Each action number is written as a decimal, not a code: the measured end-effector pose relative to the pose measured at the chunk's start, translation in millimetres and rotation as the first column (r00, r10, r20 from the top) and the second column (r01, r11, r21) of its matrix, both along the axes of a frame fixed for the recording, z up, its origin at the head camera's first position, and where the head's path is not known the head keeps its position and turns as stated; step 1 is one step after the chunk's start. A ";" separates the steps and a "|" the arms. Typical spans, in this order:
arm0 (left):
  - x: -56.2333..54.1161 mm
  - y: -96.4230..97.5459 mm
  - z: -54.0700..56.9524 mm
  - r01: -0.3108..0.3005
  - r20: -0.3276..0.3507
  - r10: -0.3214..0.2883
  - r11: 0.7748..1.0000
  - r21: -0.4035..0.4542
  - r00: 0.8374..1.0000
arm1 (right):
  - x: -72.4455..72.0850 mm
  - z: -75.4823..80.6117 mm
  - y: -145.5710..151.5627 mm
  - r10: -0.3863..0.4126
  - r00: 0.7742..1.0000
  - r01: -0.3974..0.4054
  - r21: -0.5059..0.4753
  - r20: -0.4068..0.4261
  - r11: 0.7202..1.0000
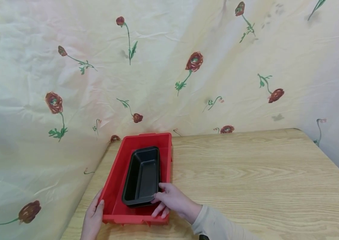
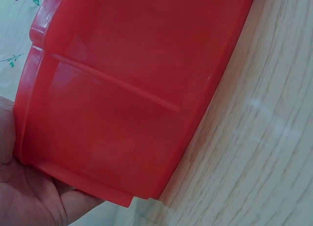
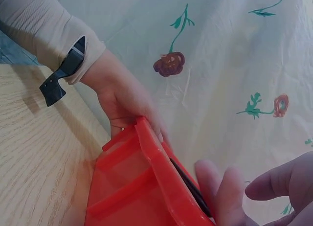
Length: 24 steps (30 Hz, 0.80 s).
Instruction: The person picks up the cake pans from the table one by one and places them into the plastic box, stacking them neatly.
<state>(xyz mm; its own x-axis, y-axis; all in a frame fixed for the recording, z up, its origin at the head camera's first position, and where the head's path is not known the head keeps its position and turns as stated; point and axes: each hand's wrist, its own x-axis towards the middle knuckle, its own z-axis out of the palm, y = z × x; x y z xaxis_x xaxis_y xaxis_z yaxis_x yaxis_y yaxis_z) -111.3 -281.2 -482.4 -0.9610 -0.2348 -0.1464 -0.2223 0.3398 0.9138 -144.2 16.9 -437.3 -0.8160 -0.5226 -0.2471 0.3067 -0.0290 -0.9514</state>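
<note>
A dark metal loaf pan (image 1: 148,178) lies inside a red plastic tray (image 1: 116,190), toward its right side. My left hand (image 1: 92,215) grips the tray's near left corner, thumb over the rim. The left wrist view shows that hand (image 2: 41,194) around the edge of the tray (image 2: 117,123), beside its outer wall. At the pan's near right corner is my right hand (image 1: 177,201), its fingers spread over the pan's rim and the tray's edge. In the right wrist view the right hand's fingers (image 3: 230,194) stand apart beside the pan's dark edge (image 3: 188,182).
The tray stands on a wood-grain table (image 1: 247,173), near its left edge. A flower-printed cloth (image 1: 157,76) hangs behind and on the left, close to the tray's far end. A black strap (image 3: 63,72) is around the left sleeve.
</note>
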 end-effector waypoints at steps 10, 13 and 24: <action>-1.2 -0.2 -4.9 -0.011 0.038 0.011 1.000 0.008 0.999 | 2.5 -4.0 1.4 0.014 1.000 -0.014 0.019 0.008 1.000; -0.9 -0.5 -4.7 -0.013 0.041 0.013 1.000 0.004 0.999 | 4.2 -3.4 1.9 0.015 1.000 -0.015 0.027 -0.001 1.000; -2.6 -1.8 -2.4 -0.008 0.052 0.009 1.000 -0.013 0.999 | 3.4 -1.1 3.9 0.068 0.997 -0.068 0.019 -0.031 0.998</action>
<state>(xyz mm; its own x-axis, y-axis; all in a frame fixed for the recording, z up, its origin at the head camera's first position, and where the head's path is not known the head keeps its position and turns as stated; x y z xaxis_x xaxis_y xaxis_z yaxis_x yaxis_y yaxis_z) -113.9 -283.0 -484.8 -0.9501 -0.2451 -0.1930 -0.2723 0.3494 0.8965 -140.8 20.8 -438.3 -0.7863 -0.5727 -0.2317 0.2774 0.0078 -0.9607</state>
